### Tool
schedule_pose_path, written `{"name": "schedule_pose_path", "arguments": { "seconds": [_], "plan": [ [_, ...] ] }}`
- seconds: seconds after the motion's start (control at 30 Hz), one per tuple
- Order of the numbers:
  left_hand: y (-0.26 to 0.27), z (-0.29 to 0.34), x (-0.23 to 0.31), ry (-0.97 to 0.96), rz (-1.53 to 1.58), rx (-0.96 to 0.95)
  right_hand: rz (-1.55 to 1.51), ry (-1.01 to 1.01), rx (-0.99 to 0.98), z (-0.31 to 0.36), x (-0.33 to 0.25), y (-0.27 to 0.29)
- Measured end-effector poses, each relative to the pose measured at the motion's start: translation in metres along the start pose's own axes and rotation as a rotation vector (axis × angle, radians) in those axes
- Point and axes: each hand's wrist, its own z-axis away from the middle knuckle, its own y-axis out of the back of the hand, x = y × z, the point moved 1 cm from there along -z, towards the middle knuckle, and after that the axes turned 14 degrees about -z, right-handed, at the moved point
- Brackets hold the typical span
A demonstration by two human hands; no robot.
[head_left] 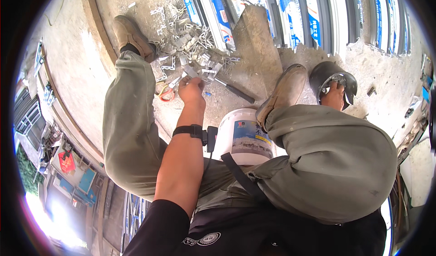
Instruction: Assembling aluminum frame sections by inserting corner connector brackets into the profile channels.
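My left hand is low over the floor, its fingers closed on a small grey metal piece at the edge of a heap of cut metal pieces. Beside that hand lie scissors with orange-red handles. To its right is a tool with a black handle and a metal shaft; its head is among the metal pieces. My right hand reaches into a black round tub, which is tilted on its side. Small metal bits show inside by the fingertips, and the fingers are partly hidden.
Between my legs stands a white bucket with a printed label. Long metal profiles in blue-and-white film lie across the far side, near a brown board. My shoes flank the work area. A raised strip runs along the left.
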Motion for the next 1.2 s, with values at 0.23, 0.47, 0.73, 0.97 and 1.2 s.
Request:
{"name": "schedule_pose_path", "arguments": {
  "seconds": [0.23,0.47,0.73,0.97,1.2],
  "plan": [
    [-0.027,0.040,0.090,-0.307,-0.052,-0.034,-0.084,0.173,-0.010,-0.006,0.014,-0.012],
    [-0.083,0.075,0.146,-0.733,-0.870,-0.062,-0.281,0.056,-0.102,-0.012,0.028,-0.008],
    [-0.116,0.062,0.129,-0.661,-1.033,0.014,-0.482,0.038,-0.047,-0.014,0.036,-0.005],
    [-0.067,0.057,0.144,-0.532,-0.312,-0.398,-0.638,0.098,0.092,-0.027,0.059,-0.023],
    [-0.031,0.130,0.166,-0.479,0.162,-0.556,-0.643,0.076,0.196,-0.023,0.038,-0.005]
  ]
}}
